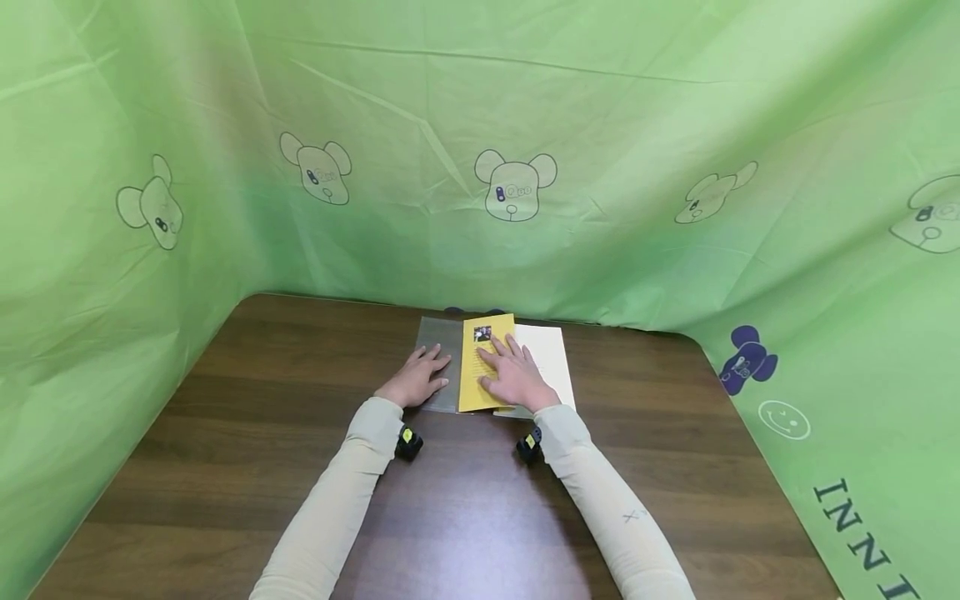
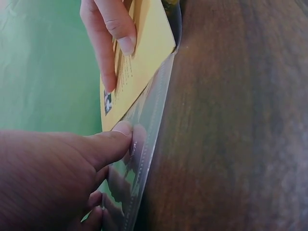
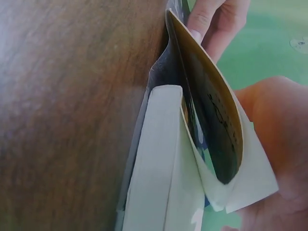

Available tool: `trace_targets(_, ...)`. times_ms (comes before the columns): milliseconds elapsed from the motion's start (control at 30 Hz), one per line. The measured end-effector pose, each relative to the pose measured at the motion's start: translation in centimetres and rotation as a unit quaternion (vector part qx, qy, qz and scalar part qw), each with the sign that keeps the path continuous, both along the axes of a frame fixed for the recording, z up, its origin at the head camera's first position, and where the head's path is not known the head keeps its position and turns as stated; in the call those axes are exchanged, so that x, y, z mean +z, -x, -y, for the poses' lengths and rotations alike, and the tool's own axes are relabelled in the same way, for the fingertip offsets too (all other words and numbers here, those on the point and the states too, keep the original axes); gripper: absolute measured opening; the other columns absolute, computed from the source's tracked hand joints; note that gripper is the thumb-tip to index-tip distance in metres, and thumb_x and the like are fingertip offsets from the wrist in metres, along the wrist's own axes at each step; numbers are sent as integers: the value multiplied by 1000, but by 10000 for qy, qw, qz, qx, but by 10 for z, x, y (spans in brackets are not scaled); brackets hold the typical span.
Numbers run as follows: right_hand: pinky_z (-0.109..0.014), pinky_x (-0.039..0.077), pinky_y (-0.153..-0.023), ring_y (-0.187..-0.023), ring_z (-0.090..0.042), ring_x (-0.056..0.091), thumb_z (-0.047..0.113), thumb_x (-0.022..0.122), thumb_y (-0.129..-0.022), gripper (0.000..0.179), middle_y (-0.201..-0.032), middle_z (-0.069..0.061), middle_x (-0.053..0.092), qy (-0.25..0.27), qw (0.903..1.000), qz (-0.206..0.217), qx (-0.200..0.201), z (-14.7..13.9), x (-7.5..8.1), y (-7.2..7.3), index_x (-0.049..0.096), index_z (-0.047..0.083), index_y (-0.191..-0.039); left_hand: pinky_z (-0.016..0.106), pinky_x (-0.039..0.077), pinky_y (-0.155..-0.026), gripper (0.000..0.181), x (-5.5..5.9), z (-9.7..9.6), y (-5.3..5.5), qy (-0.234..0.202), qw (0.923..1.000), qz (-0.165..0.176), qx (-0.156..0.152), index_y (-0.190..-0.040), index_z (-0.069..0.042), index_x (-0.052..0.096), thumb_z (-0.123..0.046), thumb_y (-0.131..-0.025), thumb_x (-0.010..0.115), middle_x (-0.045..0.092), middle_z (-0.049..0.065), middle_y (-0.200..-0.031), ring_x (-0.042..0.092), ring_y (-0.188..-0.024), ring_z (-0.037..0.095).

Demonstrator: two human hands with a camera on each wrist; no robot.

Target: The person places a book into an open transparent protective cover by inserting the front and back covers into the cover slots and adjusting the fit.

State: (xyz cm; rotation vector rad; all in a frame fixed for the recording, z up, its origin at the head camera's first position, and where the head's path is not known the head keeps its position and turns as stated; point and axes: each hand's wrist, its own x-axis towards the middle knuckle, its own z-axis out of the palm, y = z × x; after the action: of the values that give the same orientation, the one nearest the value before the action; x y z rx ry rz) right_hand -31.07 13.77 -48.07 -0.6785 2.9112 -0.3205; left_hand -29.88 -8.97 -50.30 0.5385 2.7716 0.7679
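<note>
A thick book with white pages point(image 1: 553, 354) lies near the far edge of the table, its yellow cover flap point(image 1: 472, 393) turned out to the left. Beneath the flap, a clear plastic book cover point(image 1: 444, 332) spreads further left. My left hand point(image 1: 415, 380) rests on that plastic, fingers spread; its thumb point(image 2: 113, 142) lies on the sheet close to the flap's edge. With extended fingers, my right hand point(image 1: 517, 380) presses on the yellow flap, over its printed text and small photo. Seen from the right wrist, the flap bows up in a fold beside the page block point(image 3: 154, 159).
The brown wooden table point(image 1: 285, 467) extends to both sides and toward me. A green cloth point(image 1: 405, 125) with printed bear heads hangs close behind the table's far edge and along its sides. Each wrist carries a small black camera point(image 1: 408, 443).
</note>
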Motion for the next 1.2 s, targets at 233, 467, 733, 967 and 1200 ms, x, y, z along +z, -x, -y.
trace_targets(233, -60, 3, -126, -157, -37, 5, 35, 50, -99, 58, -168, -15, 23, -630, 9968, -406, 272, 8, 0, 2, 45, 19, -155, 57, 20, -125, 53, -1, 1, 0, -50, 10000, -34, -16, -154, -5, 43, -22, -105, 56, 24, 21, -166, 15, -154, 46)
trace_targets(467, -58, 3, -127, -157, -32, 14, 24, 46, -99, 54, -166, -8, 30, -714, 9951, -239, 640, 13, 1, 5, 48, 18, -153, 57, 21, -124, 53, -2, 0, 0, -4, 10000, -52, -67, -154, -5, 43, -22, -105, 56, 24, 22, -166, 15, -153, 47)
trace_targets(733, -61, 6, -126, -157, -30, 18, 61, 55, -95, 70, -166, -6, 31, -662, 9958, -125, 619, 13, 0, 8, 50, 21, -152, 58, 22, -124, 53, 0, 2, 0, -5, 9999, -51, -90, -154, -4, 43, -22, -105, 56, 25, 23, -165, 16, -153, 48)
trace_targets(967, -60, 4, -126, -156, -30, 19, 61, 57, -94, 70, -166, -6, 32, -710, 9955, -94, 626, 14, 1, 9, 50, 22, -152, 59, 23, -123, 53, 1, 2, -1, -57, 9999, -58, -78, -154, -3, 43, -21, -105, 56, 25, 24, -165, 16, -153, 48)
trace_targets(1200, -60, 4, -126, -156, -31, 20, 61, 59, -93, 70, -166, -6, 32, -675, 9957, -21, 638, 16, 0, 9, 50, 22, -152, 58, 22, -124, 53, 1, 2, -2, -128, 9999, -3, -49, -154, -4, 43, -21, -106, 55, 24, 23, -166, 15, -153, 47)
